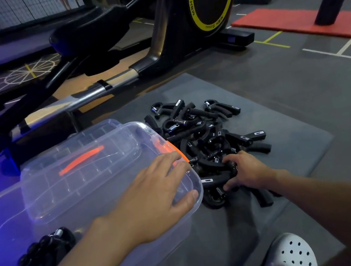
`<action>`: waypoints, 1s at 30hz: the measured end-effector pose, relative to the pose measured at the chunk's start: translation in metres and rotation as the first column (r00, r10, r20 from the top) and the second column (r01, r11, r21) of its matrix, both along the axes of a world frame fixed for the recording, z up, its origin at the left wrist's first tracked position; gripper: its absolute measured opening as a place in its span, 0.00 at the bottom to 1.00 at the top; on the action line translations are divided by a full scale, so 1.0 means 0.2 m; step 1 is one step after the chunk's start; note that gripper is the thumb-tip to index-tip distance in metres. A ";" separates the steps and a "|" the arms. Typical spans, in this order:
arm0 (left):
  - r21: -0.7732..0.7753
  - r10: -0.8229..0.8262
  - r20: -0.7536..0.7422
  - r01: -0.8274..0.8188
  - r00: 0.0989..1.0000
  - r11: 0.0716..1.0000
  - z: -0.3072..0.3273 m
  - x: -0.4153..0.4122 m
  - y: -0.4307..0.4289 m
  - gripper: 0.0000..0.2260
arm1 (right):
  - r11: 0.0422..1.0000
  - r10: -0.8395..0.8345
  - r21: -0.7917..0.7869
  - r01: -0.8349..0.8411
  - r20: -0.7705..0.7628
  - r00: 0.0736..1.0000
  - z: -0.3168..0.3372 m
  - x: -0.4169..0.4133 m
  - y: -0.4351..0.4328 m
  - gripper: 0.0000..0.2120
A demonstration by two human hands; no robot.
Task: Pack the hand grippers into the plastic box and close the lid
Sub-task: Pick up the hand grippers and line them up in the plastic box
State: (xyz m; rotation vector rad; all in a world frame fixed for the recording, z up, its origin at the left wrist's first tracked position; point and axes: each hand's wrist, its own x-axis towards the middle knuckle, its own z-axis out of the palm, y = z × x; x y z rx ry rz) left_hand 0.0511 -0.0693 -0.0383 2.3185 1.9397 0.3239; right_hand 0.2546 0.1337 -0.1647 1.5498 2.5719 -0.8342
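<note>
Now left grip (157, 197) spread on one box (177, 231); right grip (244, 172) clutching one gripper (232, 166)

the plastic box (164, 249) is cut off by the left edge.

Bare forearms (97, 252) — and a white clog (290, 255) (dotted with round holes).

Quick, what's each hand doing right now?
Left hand: open, resting on the plastic box.
Right hand: closed around a hand gripper in the pile.
</note>
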 end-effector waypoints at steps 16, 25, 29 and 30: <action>0.071 0.122 0.168 -0.136 0.978 0.988 0.23 -0.14 -0.05 0.27 | 0.965 0.120 0.257 -0.055 -0.246 0.962 0.60 -0.03 -0.04 0.41; 0.143 0.214 0.275 -0.260 0.937 0.955 0.41 -0.32 -0.15 0.17 | 0.897 0.333 0.393 -0.205 -0.292 0.897 0.99 -0.29 -0.19 0.40; 0.185 0.260 0.304 -0.324 0.917 0.928 0.48 -0.48 -0.23 0.23 | 0.835 0.477 0.436 -0.335 -0.272 0.836 1.08 -0.49 -0.27 0.41; 0.196 0.274 0.313 -0.345 0.909 0.918 0.49 -0.52 -0.25 0.22 | 0.814 0.517 0.446 -0.373 -0.263 0.815 1.10 -0.55 -0.30 0.41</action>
